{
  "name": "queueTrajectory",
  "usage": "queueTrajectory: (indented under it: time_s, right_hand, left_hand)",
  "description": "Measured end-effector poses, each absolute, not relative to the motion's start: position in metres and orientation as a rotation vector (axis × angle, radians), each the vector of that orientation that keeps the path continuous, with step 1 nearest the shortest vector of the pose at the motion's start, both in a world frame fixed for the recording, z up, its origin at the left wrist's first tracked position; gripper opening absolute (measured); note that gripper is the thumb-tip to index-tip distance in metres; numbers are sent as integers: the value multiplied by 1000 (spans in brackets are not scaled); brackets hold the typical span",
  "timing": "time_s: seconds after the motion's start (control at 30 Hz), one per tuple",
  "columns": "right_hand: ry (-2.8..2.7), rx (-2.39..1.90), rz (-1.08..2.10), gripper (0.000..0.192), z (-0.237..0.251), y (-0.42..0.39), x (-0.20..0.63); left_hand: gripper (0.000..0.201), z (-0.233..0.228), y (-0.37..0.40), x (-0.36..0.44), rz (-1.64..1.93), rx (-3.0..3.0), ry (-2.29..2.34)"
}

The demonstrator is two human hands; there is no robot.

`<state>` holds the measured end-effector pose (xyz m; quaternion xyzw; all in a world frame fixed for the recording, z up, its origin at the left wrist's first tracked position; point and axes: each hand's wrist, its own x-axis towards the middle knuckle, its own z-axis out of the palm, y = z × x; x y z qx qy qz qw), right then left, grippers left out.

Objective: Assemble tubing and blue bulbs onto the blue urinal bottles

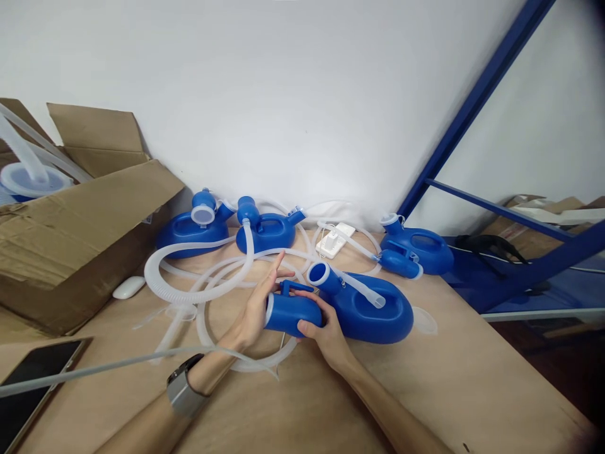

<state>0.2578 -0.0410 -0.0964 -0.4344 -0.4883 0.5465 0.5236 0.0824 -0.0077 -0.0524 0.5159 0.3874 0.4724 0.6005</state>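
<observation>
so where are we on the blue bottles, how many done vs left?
Three blue bottles with hoses on stand at the wall, looking done. In hand: right hand grips a small blue funnel piece, left hand flat against its end. Left: the big bottle beside it; its own tube ends loose.

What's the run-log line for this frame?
left hand: open palm against end of small blue container | right hand: holds it | beside: large blue bottle, corrugated tube | on table
</observation>
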Motion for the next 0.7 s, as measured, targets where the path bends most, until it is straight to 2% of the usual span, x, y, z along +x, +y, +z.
queueTrajectory:
  time_s: [0.2, 0.33, 0.4, 0.57, 0.7]
  right_hand:
    - [-1125, -1053, 1424, 58, -92, -40, 257]
    - [-1139, -1047, 1410, 65, -92, -39, 262]
    - [-1125, -980, 1492, 70, -95, -39, 265]
    - [-1173, -852, 1493, 74, -104, -36, 267]
    - [-1205, -907, 1451, 62, -111, -33, 264]
  left_hand:
    - [76, -36, 0, 70, 864, 1442, 1186]
    - [109, -20, 6, 52, 496, 1515, 1293]
    - [114, -16, 9, 41, 421, 1505, 1225]
    - [64, -11, 20, 10, 495, 1584, 1081]
    - [59, -6, 27, -5, 586, 1637, 1156]
